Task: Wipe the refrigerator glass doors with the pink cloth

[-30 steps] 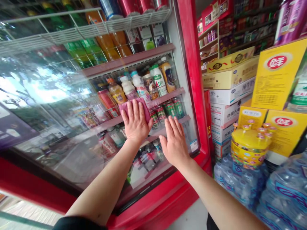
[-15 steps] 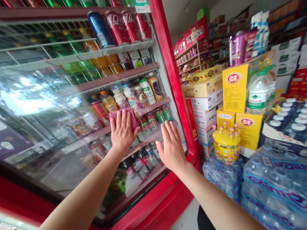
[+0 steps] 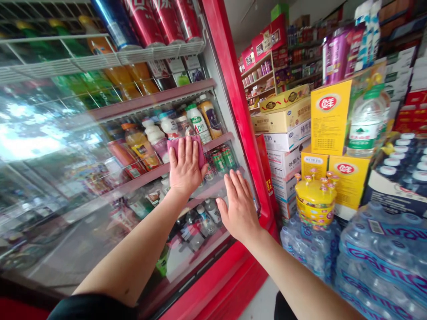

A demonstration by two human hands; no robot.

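Observation:
My left hand (image 3: pixel 186 173) lies flat over a pink cloth (image 3: pixel 200 151), pressing it against the glass door (image 3: pixel 76 213) of a red-framed drinks fridge (image 3: pixel 233 102). The cloth's edges show above and to the right of the fingers. Lower and to the right, my right hand (image 3: pixel 239 206) is at the glass near the frame, fingers stretched out and holding nothing. Behind the glass, green and red cans (image 3: pixel 223 159) stand between the two hands, and a white bottle with a green cap (image 3: pixel 199 122) is just above the cloth.
Stacked cartons (image 3: pixel 283 142) stand right of the fridge. Closer are yellow boxes (image 3: pixel 330 120), a large water bottle (image 3: pixel 363 124), a yellow tub of lollipops (image 3: pixel 315 200) and shrink-wrapped water packs (image 3: pixel 383 253). Reflections cover the left part of the glass.
My left hand has slid the pink cloth rightward and slightly up across the glass, closer to my right hand. My right hand stays in nearly the same place. The view has shifted closer to the fridge.

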